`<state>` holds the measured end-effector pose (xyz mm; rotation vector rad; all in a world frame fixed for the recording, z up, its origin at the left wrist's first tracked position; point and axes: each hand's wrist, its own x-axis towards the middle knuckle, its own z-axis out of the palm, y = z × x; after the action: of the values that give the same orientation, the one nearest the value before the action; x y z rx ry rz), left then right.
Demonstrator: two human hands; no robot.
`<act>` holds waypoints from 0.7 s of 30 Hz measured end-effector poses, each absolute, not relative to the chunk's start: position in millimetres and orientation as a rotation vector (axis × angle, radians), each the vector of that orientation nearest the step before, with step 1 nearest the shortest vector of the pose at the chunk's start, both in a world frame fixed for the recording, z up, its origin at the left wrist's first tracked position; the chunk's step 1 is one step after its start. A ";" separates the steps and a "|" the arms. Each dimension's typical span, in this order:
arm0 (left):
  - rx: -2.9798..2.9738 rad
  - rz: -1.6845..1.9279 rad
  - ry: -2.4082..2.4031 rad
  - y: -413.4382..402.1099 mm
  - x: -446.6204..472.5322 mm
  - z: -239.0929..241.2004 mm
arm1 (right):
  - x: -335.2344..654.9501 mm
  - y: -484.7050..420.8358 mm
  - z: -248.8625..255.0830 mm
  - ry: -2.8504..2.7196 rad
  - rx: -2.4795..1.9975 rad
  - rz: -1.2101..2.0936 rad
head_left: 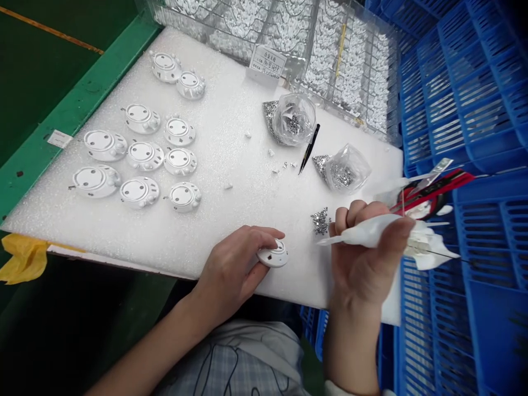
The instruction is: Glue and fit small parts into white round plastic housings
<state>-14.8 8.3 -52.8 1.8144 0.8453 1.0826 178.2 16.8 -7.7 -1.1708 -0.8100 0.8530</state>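
White plastic disc (272, 256), probably light and stiff (best held by its rim), sits pinched in the left hand (233, 272) over the foam pad (231, 181); the right hand (361, 256), well apart, grips a white nozzled tube (371, 231)

A white foam sheet (231, 181) carries white oval parts (142, 155), black tweezers (309, 148), and plastic bags (346, 169).

My left hand (231, 269) lies low and angled forward, fingers curled and gripping at the tips; my right hand (361, 253) stands raised on an upright wrist, fingers closed.
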 end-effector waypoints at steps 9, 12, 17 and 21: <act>1.843 1.073 0.877 6.6 -14.2 -51.2 | 184.4 6.3 -18.6 -0.948 -1.132 0.795; 1.836 1.066 0.862 7.1 -14.7 -50.0 | 181.3 5.1 -19.8 -0.957 -1.173 0.536; 1.804 1.069 0.861 7.3 -15.5 -48.7 | 178.1 1.0 -22.6 -0.997 -1.200 0.360; 1.805 1.081 0.871 6.8 -15.5 -49.5 | 181.2 -0.4 -24.9 -1.058 -1.213 0.391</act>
<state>-15.5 6.8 -49.5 1.8050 0.8710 1.0805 181.2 -0.4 -24.9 -1.2127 -1.0584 0.3913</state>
